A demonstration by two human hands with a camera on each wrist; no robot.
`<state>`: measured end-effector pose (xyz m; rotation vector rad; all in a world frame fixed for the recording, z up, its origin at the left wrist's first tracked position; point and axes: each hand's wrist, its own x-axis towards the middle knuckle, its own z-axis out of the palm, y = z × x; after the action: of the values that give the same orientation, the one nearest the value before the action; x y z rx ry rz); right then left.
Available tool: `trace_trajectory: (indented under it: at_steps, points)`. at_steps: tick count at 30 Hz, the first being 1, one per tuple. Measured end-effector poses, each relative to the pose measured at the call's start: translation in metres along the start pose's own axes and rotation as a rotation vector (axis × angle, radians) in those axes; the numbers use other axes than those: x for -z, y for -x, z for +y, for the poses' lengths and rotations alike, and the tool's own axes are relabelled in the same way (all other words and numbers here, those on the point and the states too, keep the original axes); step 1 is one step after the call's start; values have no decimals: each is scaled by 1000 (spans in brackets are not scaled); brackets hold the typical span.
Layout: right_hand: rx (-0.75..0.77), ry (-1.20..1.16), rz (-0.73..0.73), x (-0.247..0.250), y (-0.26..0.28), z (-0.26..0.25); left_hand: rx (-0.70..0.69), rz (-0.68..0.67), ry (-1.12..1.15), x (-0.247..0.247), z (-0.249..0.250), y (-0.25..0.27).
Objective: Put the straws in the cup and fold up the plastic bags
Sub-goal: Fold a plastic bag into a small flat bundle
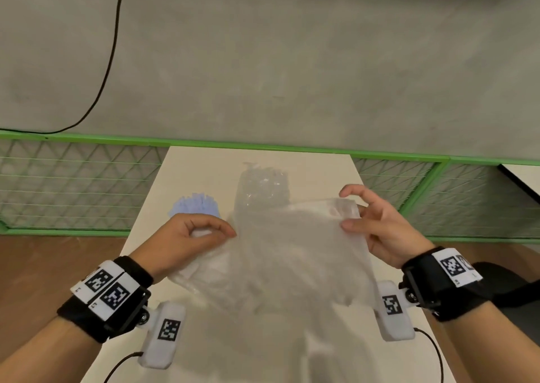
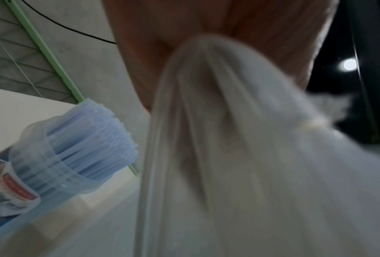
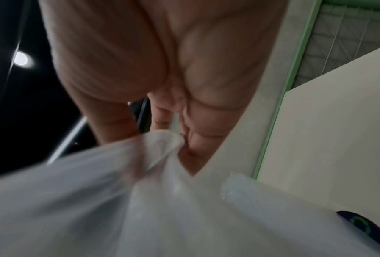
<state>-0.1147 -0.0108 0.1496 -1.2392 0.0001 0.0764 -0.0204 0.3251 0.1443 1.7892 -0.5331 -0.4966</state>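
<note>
The plastic bag hangs spread between both hands above the pale surface; the left hand pinches its left corner between thumb and curled fingers, and the right hand pinches the right corner between thumb and forefinger, the other fingers lifted clear; both grips are closed on the film. The wrist views confirm gathered plastic drawn into each pinch.

The blue straws already stand in the cup, just beyond the left hand; a second clear bag, crumpled, lies on the surface behind the held one.

Judged handling: the film is very light, limp and slippery; it holds no crease unaided and sags between the hands; air trapped within will likely resist flattening. Corners or the seam edge appear the soundest holds; a light pinch should suffice, since hard pulling risks stretching or tearing; laying it flat on the surface before folding seems advisable.
</note>
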Motion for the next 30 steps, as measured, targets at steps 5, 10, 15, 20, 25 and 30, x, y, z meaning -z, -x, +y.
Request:
trace_trajectory:
  at_steps: [5,10,15,20,25,30]
  points:
    - [161,33,146,9,1,0,-14,31,-93,-2,-26,9]
    - [187,-35,188,-9,0,-4,54,52,-106,-24,-44,3]
    - [89,56,138,-25,-4,-5,222,67,386,-31,-21,-9]
    - [97,375,164,-33,-11,-4,203,-95,430,-25,12,-6]
    - [134,722,172,-35,-17,-2,76,-24,213,-27,17,-11]
    - [105,790,115,-32,-14,-10,33,-43,161,-14,2,-11]
